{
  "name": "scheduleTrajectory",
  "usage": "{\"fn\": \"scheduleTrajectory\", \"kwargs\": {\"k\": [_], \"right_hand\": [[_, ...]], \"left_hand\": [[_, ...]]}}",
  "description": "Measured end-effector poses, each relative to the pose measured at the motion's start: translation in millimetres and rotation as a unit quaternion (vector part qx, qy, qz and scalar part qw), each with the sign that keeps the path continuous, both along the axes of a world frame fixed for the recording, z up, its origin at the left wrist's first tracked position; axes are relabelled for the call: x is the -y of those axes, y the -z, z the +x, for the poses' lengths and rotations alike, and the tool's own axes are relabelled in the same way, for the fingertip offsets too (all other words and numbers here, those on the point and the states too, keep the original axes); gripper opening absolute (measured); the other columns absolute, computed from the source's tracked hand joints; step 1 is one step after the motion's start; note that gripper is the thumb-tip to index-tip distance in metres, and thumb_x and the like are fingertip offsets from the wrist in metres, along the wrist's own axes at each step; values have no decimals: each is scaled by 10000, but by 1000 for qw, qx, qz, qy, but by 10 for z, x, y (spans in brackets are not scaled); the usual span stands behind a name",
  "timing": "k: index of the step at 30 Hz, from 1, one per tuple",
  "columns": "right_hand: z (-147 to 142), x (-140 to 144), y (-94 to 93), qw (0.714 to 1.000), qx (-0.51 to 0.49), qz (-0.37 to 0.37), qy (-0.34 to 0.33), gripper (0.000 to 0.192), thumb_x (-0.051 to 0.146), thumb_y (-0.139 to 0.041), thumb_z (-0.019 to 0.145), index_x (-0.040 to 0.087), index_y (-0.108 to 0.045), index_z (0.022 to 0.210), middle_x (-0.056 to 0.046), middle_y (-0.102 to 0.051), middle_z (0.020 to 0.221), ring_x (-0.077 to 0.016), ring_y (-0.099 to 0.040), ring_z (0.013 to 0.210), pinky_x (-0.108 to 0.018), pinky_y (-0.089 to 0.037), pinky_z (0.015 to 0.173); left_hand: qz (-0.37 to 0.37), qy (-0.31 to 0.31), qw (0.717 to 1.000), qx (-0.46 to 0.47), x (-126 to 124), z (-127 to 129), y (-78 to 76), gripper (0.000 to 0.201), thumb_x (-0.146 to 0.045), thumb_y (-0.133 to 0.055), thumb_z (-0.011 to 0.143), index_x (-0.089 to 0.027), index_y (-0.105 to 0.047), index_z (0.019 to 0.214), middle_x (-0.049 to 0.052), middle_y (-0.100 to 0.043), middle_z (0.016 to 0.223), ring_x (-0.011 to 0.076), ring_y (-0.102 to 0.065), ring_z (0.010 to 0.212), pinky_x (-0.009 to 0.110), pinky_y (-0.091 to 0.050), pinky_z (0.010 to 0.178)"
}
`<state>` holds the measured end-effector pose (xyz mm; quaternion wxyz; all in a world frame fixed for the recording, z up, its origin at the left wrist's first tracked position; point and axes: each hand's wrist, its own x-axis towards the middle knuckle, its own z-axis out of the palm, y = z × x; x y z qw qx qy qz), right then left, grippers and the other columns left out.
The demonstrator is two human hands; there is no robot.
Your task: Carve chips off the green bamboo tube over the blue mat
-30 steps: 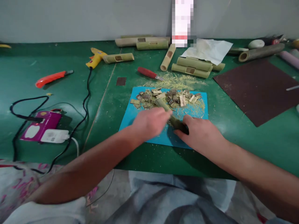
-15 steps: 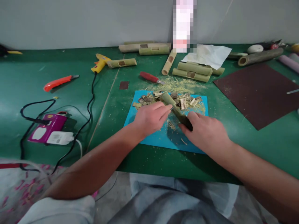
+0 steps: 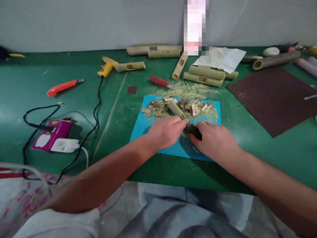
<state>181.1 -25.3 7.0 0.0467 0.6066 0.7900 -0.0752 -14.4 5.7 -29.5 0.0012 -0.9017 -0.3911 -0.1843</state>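
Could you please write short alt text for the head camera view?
Both hands, left hand and right hand, grip a green bamboo tube over a blue mat strewn with bamboo chips on a green table; a glue gun lies behind.

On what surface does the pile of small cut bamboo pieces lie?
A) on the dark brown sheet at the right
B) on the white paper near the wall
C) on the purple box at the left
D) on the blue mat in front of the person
D: the bamboo pieces are heaped on the far part of the blue mat, just beyond the left hand and right hand, which hold a bamboo tube.
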Motion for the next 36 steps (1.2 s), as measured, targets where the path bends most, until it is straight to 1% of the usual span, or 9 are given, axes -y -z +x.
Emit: {"fn": "scheduleTrajectory", "kwargs": {"k": [3,7,13,17,23,27,31,33,36], "right_hand": [[9,27,-10,999,14,36,2,263,432,-533,906,182,-594,963,-73,-694,803,-218,-645,690,-312,-187,526],[26,49,2,996,31,66,-43,236,405,-541,908,178,-602,893,-79,-681,806,-203,-640,709,-314,-208,545],[57,24,0,993,13,104,-48,283,429,-500,926,180,-613,852,-71,-658,807,-190,-612,696,-316,-204,553],[56,2,4,993,-10,101,-60,250,366,-479,928,176,-629,864,-72,-667,836,-175,-591,694,-317,-205,559],[33,13,30,994,-27,96,-46,248,340,-461,925,181,-651,921,-55,-681,790,-169,-562,652,-324,-204,564],[38,7,31,993,-31,96,-59,278,329,-458,932,167,-650,812,-84,-664,814,-182,-570,725,-318,-241,581],[57,-7,37,992,-33,93,-76,288,309,-456,945,153,-666,823,-90,-656,807,-193,-565,753,-322,-265,606],[62,-8,42,992,-33,96,-73,292,316,-457,949,152,-671,837,-86,-657,810,-191,-562,745,-324,-260,602],[62,-6,38,993,-32,97,-64,287,317,-460,949,157,-674,843,-82,-658,809,-191,-562,735,-325,-255,591]], "left_hand": [[32,-12,999,-5,-4,-29,-14,363,-291,-382,1040,-156,-687,1181,57,-648,760,137,-592,672,233,-427,576],[24,9,1000,-13,15,-42,-31,364,-286,-384,1040,-144,-699,1156,49,-632,719,139,-586,660,236,-418,566],[28,-14,999,28,-54,-108,-85,333,-291,-429,1029,-134,-713,1103,71,-688,811,151,-643,731,245,-457,614],[23,-12,998,49,-86,-128,-113,324,-288,-438,1026,-138,-712,1112,75,-710,856,149,-663,761,243,-490,647],[10,-16,996,82,-134,-139,-89,303,-278,-463,1011,-149,-700,1147,73,-724,908,150,-675,802,247,-511,695],[-12,-19,998,63,-96,-94,-63,337,-293,-431,1021,-145,-697,1164,73,-704,862,161,-660,767,256,-484,649],[-29,15,999,11,-26,-43,-44,362,-311,-392,1035,-171,-685,1195,54,-661,788,144,-620,692,238,-429,572],[-10,9,1000,-6,-35,-48,-32,363,-300,-380,1037,-180,-681,1201,51,-651,785,140,-603,680,236,-417,563],[26,-11,999,-15,-85,-75,-18,376,-278,-363,1036,-150,-672,1208,59,-643,783,143,-586,675,244,-420,570]]}}
